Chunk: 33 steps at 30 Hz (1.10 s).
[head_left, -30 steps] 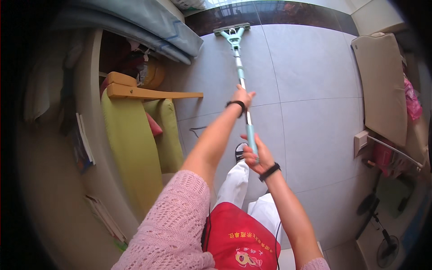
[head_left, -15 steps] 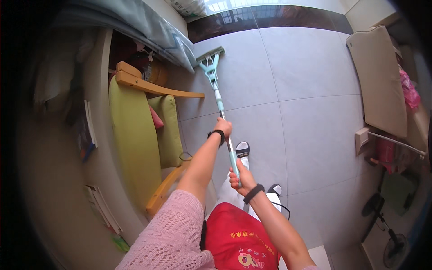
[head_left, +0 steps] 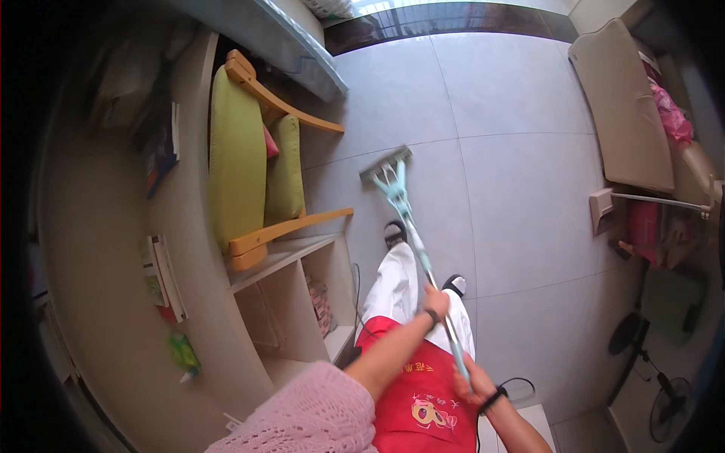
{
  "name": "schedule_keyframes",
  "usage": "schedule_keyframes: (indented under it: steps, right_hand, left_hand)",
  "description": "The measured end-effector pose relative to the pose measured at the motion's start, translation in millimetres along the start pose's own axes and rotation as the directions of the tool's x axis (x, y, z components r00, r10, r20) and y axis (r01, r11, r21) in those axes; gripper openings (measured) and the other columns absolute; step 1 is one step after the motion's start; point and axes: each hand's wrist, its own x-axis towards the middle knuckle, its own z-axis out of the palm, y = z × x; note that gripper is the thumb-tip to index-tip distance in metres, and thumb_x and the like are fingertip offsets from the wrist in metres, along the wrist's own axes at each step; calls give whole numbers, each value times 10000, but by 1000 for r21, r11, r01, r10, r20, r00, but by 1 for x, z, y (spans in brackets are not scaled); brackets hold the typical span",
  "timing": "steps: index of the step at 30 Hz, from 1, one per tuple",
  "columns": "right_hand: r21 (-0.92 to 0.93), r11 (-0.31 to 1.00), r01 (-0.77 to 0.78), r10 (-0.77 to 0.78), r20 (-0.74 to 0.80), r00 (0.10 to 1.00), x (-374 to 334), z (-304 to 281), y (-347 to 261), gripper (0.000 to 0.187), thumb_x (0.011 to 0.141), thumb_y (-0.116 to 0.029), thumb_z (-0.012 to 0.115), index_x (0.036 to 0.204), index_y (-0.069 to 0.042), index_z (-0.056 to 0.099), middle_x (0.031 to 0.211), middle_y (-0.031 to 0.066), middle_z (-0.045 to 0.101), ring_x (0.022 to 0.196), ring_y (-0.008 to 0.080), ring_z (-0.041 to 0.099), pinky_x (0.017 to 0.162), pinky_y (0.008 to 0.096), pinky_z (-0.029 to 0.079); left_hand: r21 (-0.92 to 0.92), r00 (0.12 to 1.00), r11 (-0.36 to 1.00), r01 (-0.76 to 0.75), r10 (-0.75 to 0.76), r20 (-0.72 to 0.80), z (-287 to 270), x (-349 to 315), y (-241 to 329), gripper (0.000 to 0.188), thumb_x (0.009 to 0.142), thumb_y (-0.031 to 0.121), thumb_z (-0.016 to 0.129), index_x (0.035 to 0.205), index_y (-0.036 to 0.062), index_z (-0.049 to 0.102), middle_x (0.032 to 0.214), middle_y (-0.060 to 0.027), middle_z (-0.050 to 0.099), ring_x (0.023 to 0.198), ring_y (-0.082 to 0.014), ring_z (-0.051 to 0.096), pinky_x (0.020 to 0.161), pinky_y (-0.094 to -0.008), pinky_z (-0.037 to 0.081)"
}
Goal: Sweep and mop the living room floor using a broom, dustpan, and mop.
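Both hands grip a sponge mop (head_left: 416,238) with a light green and silver pole. My left hand (head_left: 434,301) is wrapped round the metal part of the pole, in front of the red apron. Lower down, my right hand (head_left: 473,380) closes round the light green handle end, close to my body. The pole slants away to the left, and the wide mop head (head_left: 386,165) rests on the grey tiled floor (head_left: 521,204), just beyond my left foot (head_left: 395,233).
To the left stands a green-cushioned chair (head_left: 240,158) with wooden arms, beside open shelves (head_left: 283,302). A beige padded panel (head_left: 623,113) and a black fan (head_left: 664,408) are at the right. A grey curtain (head_left: 302,53) hangs at the far left; a dark threshold (head_left: 453,20) crosses the back.
The mop head has come back across the floor toward me and a little right, away from the curtain. Both hands have drawn in toward my body and right, still gripping the pole.
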Motion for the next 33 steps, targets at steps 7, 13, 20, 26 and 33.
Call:
schedule_keyframes:
  steps: [7, 13, 20, 26, 33]
  right_hand:
    - [32, 998, -61, 65, -125, 990, -97, -94, 80, 461, 867, -509, 354, 782, -65, 447, 494, -10, 343, 357, 73, 284, 326, 185, 227]
    - [74, 995, 69, -74, 68, 995, 2, -44, 38, 408, 891, -465, 336, 816, -78, 444, 507, -10, 368, 354, 70, 307, 306, 195, 236]
    - [66, 992, 106, -119, 253, 960, 108, 85, -11, 414, 886, -483, 350, 785, -88, 421, 536, -21, 347, 372, 57, 269, 327, 184, 220]
    - [53, 993, 101, -109, 190, 976, 139, 87, 45, 423, 851, -529, 400, 793, -111, 420, 540, -41, 329, 399, 42, 274, 364, 171, 231]
    - [3, 991, 130, -129, 154, 980, 143, -40, 133, 435, 840, -546, 405, 795, -113, 414, 543, -44, 332, 397, 37, 271, 362, 167, 226]
  left_hand:
    - [-460, 927, 812, 359, -254, 275, 50, -168, 103, 520, 810, 267, 439, 1130, -52, 181, 891, -327, 549, 825, -460, 551, 754, -493, 436]
    - [-542, 969, 820, 185, -245, -40, -21, -64, 52, 517, 811, 276, 423, 1194, 24, 184, 781, -262, 587, 726, -420, 573, 646, -509, 442]
    - [-463, 947, 883, 79, -212, -241, -159, 44, -30, 424, 770, 189, 465, 1076, -13, 253, 860, -286, 559, 713, -409, 582, 634, -470, 482]
    - [-415, 956, 874, 252, -290, -31, -153, 23, -71, 464, 777, 139, 433, 1128, -51, 195, 834, -274, 546, 576, -343, 594, 408, -396, 489]
    - [-553, 968, 813, 183, -248, -45, -40, -70, -77, 485, 741, 125, 439, 1111, -79, 203, 795, -257, 536, 542, -307, 570, 388, -396, 459]
